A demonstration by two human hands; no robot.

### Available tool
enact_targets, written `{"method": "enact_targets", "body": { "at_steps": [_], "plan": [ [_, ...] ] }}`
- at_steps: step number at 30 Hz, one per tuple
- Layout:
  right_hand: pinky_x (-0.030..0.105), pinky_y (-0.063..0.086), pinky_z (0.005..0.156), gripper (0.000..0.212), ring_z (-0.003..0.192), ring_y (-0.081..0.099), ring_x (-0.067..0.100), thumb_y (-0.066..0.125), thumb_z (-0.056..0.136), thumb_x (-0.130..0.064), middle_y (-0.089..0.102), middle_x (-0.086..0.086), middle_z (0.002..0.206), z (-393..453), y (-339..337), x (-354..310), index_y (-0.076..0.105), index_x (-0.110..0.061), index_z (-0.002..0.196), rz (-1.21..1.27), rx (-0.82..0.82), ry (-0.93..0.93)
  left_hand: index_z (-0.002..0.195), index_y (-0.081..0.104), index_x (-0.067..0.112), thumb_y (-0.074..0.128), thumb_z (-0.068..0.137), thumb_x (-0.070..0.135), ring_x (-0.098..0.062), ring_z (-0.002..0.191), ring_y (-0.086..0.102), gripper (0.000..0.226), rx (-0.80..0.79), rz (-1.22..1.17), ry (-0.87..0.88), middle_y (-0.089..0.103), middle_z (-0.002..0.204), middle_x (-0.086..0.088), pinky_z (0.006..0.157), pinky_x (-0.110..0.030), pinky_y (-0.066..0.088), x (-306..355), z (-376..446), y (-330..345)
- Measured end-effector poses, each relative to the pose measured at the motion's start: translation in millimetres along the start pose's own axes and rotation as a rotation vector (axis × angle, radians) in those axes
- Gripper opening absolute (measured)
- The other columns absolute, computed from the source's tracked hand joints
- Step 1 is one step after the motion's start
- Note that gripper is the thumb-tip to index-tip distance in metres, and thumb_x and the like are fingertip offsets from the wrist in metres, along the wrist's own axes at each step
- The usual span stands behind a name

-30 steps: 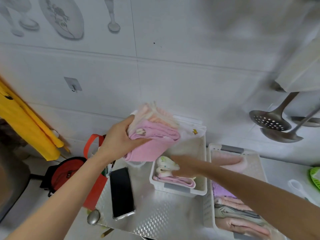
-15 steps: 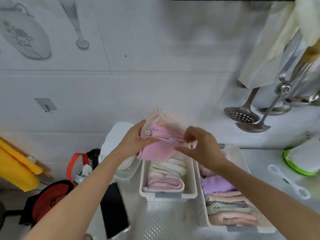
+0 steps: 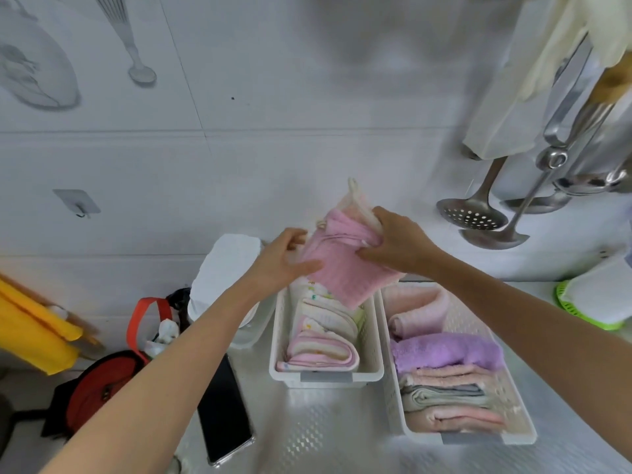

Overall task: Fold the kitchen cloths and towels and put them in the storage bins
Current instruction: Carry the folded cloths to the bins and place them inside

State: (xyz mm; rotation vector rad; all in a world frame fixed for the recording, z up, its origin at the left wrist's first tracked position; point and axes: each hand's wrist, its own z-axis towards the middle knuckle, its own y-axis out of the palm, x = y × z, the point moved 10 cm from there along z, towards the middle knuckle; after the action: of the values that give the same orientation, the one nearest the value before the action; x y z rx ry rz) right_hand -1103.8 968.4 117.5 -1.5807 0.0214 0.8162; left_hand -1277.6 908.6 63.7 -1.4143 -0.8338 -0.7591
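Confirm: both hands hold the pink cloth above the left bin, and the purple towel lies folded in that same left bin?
Not quite. The purple towel lies in the right bin, not the left bin, as the head view shows. Both hands, left and right, do hold the pink cloth above the left bin.

- We have a single view — a wide-angle camera worn on the head, looking forward and down from above the work.
- It faces a white tiled wall (image 3: 307, 97), which fills the upper half and bends at the edges.
- We sit close: both forearms come in from the bottom corners, and the left hand (image 3: 284, 258) and right hand (image 3: 393, 244) meet near mid-frame.
- Below them we look almost straight down into two white bins (image 3: 372, 371) on a metal counter (image 3: 325, 439).
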Motion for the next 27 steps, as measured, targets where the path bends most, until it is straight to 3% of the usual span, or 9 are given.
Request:
{"method": "enact_targets", "body": {
  "at_steps": [3, 6, 10, 15, 18, 20, 23, 27],
  "plan": [
    [0.030, 0.038, 0.057, 0.042, 0.065, 0.053, 0.024, 0.069, 0.072, -0.033, 0.052, -0.002, 0.071, -7, -21, 23, 0.036, -0.017, 0.092, -0.138, 0.153, 0.069, 0.120, 0.058, 0.016, 0.069, 0.085, 0.029, -0.014, 0.117, 0.052, 0.039, -0.207, 0.344, -0.018, 0.058, 0.121, 0.004, 0.093, -0.020, 0.037, -33, -5, 38],
    [0.029, 0.037, 0.056, 0.045, 0.065, 0.053, 0.025, 0.070, 0.073, -0.033, 0.052, -0.001, 0.075, -17, -33, 34, 0.033, -0.018, 0.094, -0.207, 0.228, 0.078, 0.141, 0.040, 0.021, 0.062, 0.088, 0.031, -0.015, 0.134, 0.034, 0.058, -0.466, 0.626, 0.057, 0.038, 0.146, 0.003, 0.108, -0.028, 0.029, -45, -8, 87],
    [0.032, 0.040, 0.057, 0.044, 0.069, 0.053, 0.026, 0.069, 0.073, -0.034, 0.053, -0.001, 0.079, -27, -30, 47, 0.036, -0.016, 0.097, -0.213, 0.242, 0.088, 0.147, 0.029, 0.018, 0.066, 0.082, 0.034, -0.023, 0.137, 0.032, 0.076, -0.578, 0.864, 0.111, 0.032, 0.151, -0.005, 0.111, -0.034, 0.029, -57, 8, 124],
    [0.032, 0.042, 0.059, 0.044, 0.072, 0.052, 0.024, 0.068, 0.073, -0.035, 0.054, -0.001, 0.083, -38, -28, 60, 0.038, -0.015, 0.099, -0.219, 0.251, 0.112, 0.138, 0.040, 0.014, 0.073, 0.069, 0.040, -0.027, 0.129, 0.042, 0.081, -0.600, 0.915, 0.049, 0.044, 0.142, -0.008, 0.106, -0.036, 0.035, -74, 24, 137],
    [0.030, 0.035, 0.059, 0.045, 0.070, 0.045, 0.021, 0.068, 0.073, -0.036, 0.050, -0.004, 0.082, -45, -30, 65, 0.040, -0.014, 0.100, -0.244, 0.261, 0.135, 0.111, 0.054, 0.013, 0.076, 0.065, 0.043, -0.025, 0.103, 0.056, 0.059, -0.602, 0.890, 0.063, 0.059, 0.111, -0.004, 0.086, -0.032, 0.045, -71, 29, 140],
    [0.030, 0.035, 0.059, 0.044, 0.069, 0.045, 0.021, 0.068, 0.073, -0.036, 0.049, -0.005, 0.080, -49, -32, 68, 0.039, -0.014, 0.098, -0.238, 0.269, 0.145, 0.102, 0.057, 0.012, 0.076, 0.069, 0.042, -0.020, 0.089, 0.054, 0.049, -0.666, 0.854, 0.052, 0.054, 0.095, 0.001, 0.076, -0.029, 0.042, -69, 23, 142],
    [0.029, 0.033, 0.058, 0.043, 0.067, 0.045, 0.022, 0.069, 0.072, -0.035, 0.050, -0.004, 0.077, -51, -35, 66, 0.036, -0.016, 0.093, -0.204, 0.275, 0.140, 0.103, 0.059, 0.010, 0.061, 0.072, 0.044, -0.024, 0.094, 0.057, 0.046, -0.754, 0.798, 0.104, 0.058, 0.099, -0.002, 0.081, -0.031, 0.045, -54, -1, 143],
    [0.029, 0.036, 0.057, 0.044, 0.066, 0.049, 0.024, 0.070, 0.071, -0.033, 0.052, -0.002, 0.076, -46, -31, 42, 0.036, -0.015, 0.092, -0.150, 0.257, 0.062, 0.086, 0.047, 0.018, 0.057, 0.087, 0.021, -0.019, 0.079, 0.047, 0.010, -0.780, 0.728, 0.125, 0.052, 0.087, 0.002, 0.065, -0.026, 0.028, -36, -43, 129]
  ]
}}
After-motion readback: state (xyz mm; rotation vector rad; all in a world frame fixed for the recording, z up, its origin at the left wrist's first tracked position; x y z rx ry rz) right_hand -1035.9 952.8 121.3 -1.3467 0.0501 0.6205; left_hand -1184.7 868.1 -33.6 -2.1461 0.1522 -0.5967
